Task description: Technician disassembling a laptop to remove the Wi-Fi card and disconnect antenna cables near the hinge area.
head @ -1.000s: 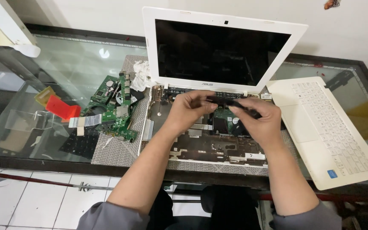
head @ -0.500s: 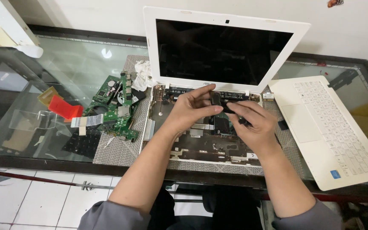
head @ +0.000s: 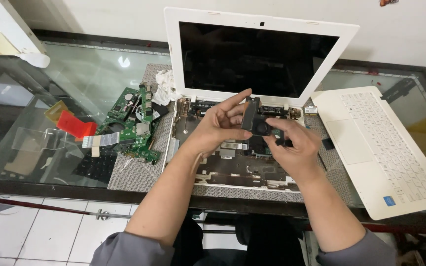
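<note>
Since the earlier frame, both hands had risen from the open laptop base [head: 232,167], lifting a small black fan module [head: 256,120] clear of it. From the head view, the left hand [head: 218,125] pinched its upright left edge; the right hand [head: 294,148] gripped below, equally near.

A single head-worn camera looks steeply down and forward from above the person's seat, close over the glass tabletop [head: 89,64]. The forearms enter from the bottom edge, and the back wall runs along the top.
</note>
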